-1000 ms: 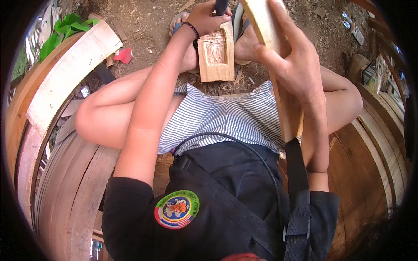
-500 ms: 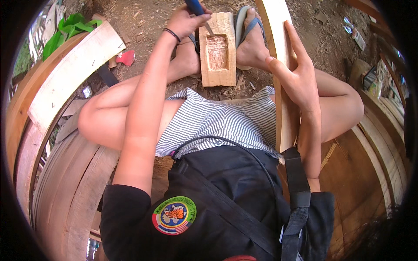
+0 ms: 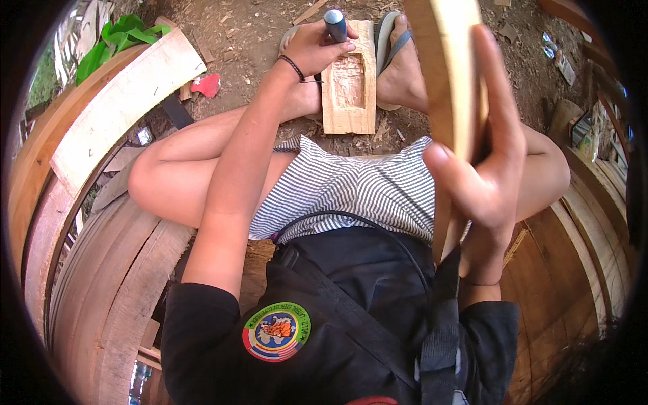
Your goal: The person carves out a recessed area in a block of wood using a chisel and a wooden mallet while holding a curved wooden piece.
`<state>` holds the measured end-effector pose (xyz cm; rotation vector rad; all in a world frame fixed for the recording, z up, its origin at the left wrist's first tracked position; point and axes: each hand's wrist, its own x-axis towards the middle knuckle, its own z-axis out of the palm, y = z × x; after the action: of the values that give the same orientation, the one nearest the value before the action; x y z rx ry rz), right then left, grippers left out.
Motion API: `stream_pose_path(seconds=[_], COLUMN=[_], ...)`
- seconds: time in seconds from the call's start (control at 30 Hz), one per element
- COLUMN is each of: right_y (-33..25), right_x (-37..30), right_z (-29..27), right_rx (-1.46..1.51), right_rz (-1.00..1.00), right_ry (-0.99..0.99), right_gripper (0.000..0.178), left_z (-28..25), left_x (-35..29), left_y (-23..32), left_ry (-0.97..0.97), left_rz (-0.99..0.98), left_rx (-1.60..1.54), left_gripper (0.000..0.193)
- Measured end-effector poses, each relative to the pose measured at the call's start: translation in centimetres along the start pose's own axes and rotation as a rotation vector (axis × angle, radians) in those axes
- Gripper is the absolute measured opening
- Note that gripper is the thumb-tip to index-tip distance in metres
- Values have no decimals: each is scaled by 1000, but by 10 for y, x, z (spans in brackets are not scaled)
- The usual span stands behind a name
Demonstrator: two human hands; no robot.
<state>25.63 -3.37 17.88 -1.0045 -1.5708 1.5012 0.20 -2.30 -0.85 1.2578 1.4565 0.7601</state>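
A blue-handled chisel (image 3: 335, 27) stands nearly upright in my left hand (image 3: 312, 50), which is closed round its handle. Its blade is mostly hidden by my fingers, over the far end of a pale wooden block (image 3: 349, 123). A rectangular recess (image 3: 349, 82) with a rough floor is cut into this block, which sits on the ground between my feet. My right hand (image 3: 484, 179), blurred by motion, grips a long, thick piece of wood (image 3: 449, 81) raised above my right leg.
My sandalled foot (image 3: 398, 74) is right beside the block. Curved boards (image 3: 128, 101) with nails lie at the left, near green leaves (image 3: 115, 47) and a red scrap (image 3: 206, 85). More planks (image 3: 587, 236) are stacked at the right. Wood chips litter the dirt.
The chisel has swung from tilted to nearly upright, my left hand shifting slightly right and nearer. My right hand has lifted the piece of wood closer to the camera.
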Motion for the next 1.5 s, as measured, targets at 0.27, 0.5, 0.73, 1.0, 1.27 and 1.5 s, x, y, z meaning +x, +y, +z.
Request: stream_pose_path(seconds=[0.27, 0.5, 0.73, 1.0, 1.27, 1.5], right_y=[11, 62, 70, 54, -36, -125], right_x=[8, 20, 3, -36, -59, -8], right_z=[23, 17, 20, -15, -26, -43], right_rx=[-641, -688, -404, -46, 620, 1235], right_rz=[197, 142, 314, 532, 564, 680], right_ry=[-222, -154, -76, 193, 165, -295], right_gripper=[78, 80, 83, 86, 72, 55], left_z=[36, 17, -13, -127, -199, -169], left_x=[30, 65, 53, -1, -77, -98], left_y=[-6, -58, -23, -32, 178, 316], left_ry=[278, 30, 316, 685, 415, 260], left_rz=[281, 95, -289, -512, 107, 257], left_rx=[392, -164, -89, -727, -727, -623], left_gripper=[40, 34, 27, 17, 8, 18])
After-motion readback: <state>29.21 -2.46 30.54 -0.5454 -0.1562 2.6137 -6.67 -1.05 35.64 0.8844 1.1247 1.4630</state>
